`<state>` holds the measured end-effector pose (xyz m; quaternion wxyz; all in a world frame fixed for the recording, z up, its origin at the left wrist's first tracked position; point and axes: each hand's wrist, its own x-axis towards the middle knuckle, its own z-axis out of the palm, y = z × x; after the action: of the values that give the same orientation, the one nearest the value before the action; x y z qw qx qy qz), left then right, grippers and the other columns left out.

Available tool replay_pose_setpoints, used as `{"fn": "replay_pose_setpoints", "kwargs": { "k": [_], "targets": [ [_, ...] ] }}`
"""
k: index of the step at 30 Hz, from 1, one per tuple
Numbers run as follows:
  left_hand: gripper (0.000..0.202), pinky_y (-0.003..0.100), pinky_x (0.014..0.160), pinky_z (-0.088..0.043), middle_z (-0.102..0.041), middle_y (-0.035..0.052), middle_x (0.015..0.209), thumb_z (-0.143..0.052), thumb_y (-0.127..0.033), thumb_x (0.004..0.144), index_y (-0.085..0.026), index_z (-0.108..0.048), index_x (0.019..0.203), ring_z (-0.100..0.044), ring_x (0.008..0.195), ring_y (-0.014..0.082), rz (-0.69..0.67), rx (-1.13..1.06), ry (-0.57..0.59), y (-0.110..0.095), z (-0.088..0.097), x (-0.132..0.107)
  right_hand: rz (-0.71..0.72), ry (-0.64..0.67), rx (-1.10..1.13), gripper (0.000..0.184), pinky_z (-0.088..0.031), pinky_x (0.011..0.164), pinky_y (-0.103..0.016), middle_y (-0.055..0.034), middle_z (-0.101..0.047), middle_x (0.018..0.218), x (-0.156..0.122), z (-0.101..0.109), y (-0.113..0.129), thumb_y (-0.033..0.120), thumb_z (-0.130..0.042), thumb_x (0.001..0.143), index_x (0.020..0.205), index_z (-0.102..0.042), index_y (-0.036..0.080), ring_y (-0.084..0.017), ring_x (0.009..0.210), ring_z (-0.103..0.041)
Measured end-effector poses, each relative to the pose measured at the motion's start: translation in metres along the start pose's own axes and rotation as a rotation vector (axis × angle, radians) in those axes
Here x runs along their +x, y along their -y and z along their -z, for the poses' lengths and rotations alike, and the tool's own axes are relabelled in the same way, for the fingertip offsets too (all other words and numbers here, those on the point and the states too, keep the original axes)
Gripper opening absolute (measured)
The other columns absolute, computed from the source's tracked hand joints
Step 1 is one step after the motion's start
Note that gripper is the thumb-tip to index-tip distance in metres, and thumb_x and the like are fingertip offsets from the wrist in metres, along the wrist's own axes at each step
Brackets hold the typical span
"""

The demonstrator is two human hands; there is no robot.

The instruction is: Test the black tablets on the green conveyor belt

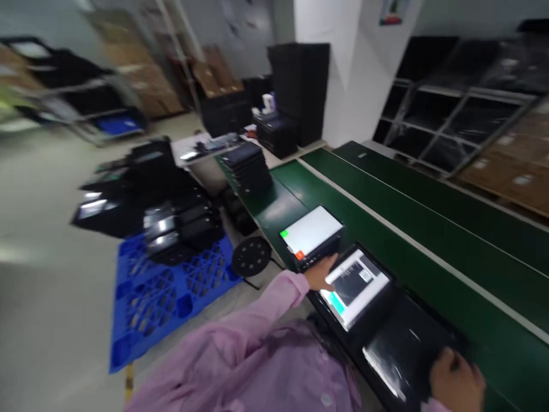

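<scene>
On the green workbench, a lit flat screen [347, 306] with a dark frame lies in front of me and shows a grey window and a teal block. My left hand [321, 274] is at its upper left edge, thumb and fingers apart, the thumb over the display. To the right lies a dark, glossy flat panel [407, 343] with bright reflections. My right hand [458, 379] is at its right side with fingers curled; motion blurs it, and what they close on is hidden. Beyond my left hand, another lit screen [315, 232] shows white with green and orange corner blocks.
A stack of dark flat devices [247, 167] stands at the bench's far left. Left of the bench are a round black stool [251, 256] and a blue pallet [154, 303] with dark bagged items. A rack [446, 117] of dark panels stands behind the green bench [429, 286].
</scene>
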<state>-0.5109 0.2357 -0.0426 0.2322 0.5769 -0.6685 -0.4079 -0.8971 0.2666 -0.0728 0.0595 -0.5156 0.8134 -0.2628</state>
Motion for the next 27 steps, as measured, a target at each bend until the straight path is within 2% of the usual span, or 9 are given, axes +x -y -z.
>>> {"fn": "replay_pose_setpoints", "kwargs": {
  "k": [3,6,8,11,15,18,21,23,27],
  "targets": [
    [0.114,0.060,0.123,-0.033,-0.031,0.0286,0.166,-0.077,-0.046,0.079,-0.013,-0.015,0.168,-0.032,0.154,0.0444,0.085,0.066,-0.052,-0.008,0.001,0.012,-0.177,-0.096,-0.093,0.054,-0.053,0.099,-0.060,-0.0228,-0.058,0.146,-0.016,0.037,-0.020,0.052,-0.042,0.100,0.131,-0.072,0.019,-0.042,0.135,-0.056],
    [0.087,0.055,0.123,-0.035,-0.037,0.0270,0.164,-0.056,-0.047,0.097,-0.011,-0.018,0.167,-0.038,0.153,0.0393,0.168,0.098,-0.157,-0.023,-0.005,0.019,-0.218,-0.085,-0.084,0.058,-0.052,0.101,-0.059,-0.0227,-0.058,0.147,-0.017,0.038,-0.006,0.050,-0.040,0.096,0.130,-0.072,0.016,-0.042,0.134,-0.056],
    [0.082,0.052,0.126,-0.031,-0.034,0.0254,0.166,-0.050,-0.047,0.101,-0.010,-0.018,0.167,-0.034,0.155,0.0360,0.173,0.062,-0.154,-0.025,-0.004,0.018,-0.218,-0.088,-0.069,0.059,-0.052,0.102,-0.056,-0.0212,-0.057,0.148,-0.016,0.035,0.002,0.050,-0.040,0.095,0.129,-0.073,0.016,-0.041,0.135,-0.056],
    [0.096,0.047,0.130,-0.025,-0.027,0.0212,0.171,-0.065,-0.043,0.092,-0.014,-0.013,0.168,-0.027,0.159,0.0319,0.088,0.007,-0.048,-0.014,0.003,0.010,-0.229,-0.087,-0.070,0.058,-0.051,0.104,-0.052,-0.0188,-0.057,0.149,-0.016,0.035,0.002,0.051,-0.039,0.095,0.129,-0.073,0.016,-0.038,0.135,-0.056],
    [0.123,0.052,0.128,-0.027,-0.021,0.0227,0.172,-0.085,-0.041,0.076,-0.018,-0.009,0.169,-0.023,0.159,0.0375,0.068,0.068,0.055,-0.011,0.006,0.006,-0.228,-0.068,-0.075,0.058,-0.049,0.106,-0.051,-0.0181,-0.055,0.151,-0.019,0.039,0.000,0.050,-0.039,0.096,0.129,-0.072,0.016,-0.036,0.135,-0.054],
    [0.102,0.057,0.124,-0.032,-0.032,0.0254,0.167,-0.071,-0.053,0.089,-0.017,-0.016,0.168,-0.033,0.154,0.0422,0.177,0.116,-0.108,-0.023,0.000,0.014,-0.212,-0.080,-0.055,0.058,-0.049,0.106,-0.052,-0.0197,-0.055,0.150,-0.019,0.040,0.001,0.049,-0.039,0.096,0.128,-0.072,0.015,-0.037,0.134,-0.054],
    [0.082,0.053,0.126,-0.029,-0.034,0.0223,0.168,-0.047,-0.056,0.102,-0.014,-0.019,0.167,-0.033,0.156,0.0367,0.220,0.031,-0.193,-0.027,-0.001,0.017,-0.206,-0.078,-0.049,0.058,-0.049,0.105,-0.053,-0.0204,-0.055,0.149,-0.019,0.039,0.001,0.049,-0.038,0.096,0.128,-0.072,0.013,-0.037,0.133,-0.054],
    [0.086,0.046,0.129,-0.026,-0.029,0.0178,0.171,-0.051,-0.055,0.101,-0.015,-0.015,0.168,-0.029,0.158,0.0316,0.168,-0.023,-0.130,-0.020,0.003,0.010,-0.208,-0.074,-0.052,0.058,-0.049,0.104,-0.053,-0.0205,-0.055,0.148,-0.019,0.039,0.001,0.048,-0.038,0.096,0.129,-0.071,0.013,-0.037,0.133,-0.054],
    [0.121,0.046,0.131,-0.023,-0.019,0.0176,0.174,-0.081,-0.051,0.079,-0.017,-0.007,0.169,-0.020,0.161,0.0331,0.069,0.003,0.059,-0.007,0.009,-0.005,-0.211,-0.082,-0.054,0.058,-0.049,0.104,-0.053,-0.0200,-0.054,0.150,-0.019,0.038,-0.001,0.049,-0.039,0.096,0.129,-0.071,0.014,-0.037,0.134,-0.054]
  ]
}}
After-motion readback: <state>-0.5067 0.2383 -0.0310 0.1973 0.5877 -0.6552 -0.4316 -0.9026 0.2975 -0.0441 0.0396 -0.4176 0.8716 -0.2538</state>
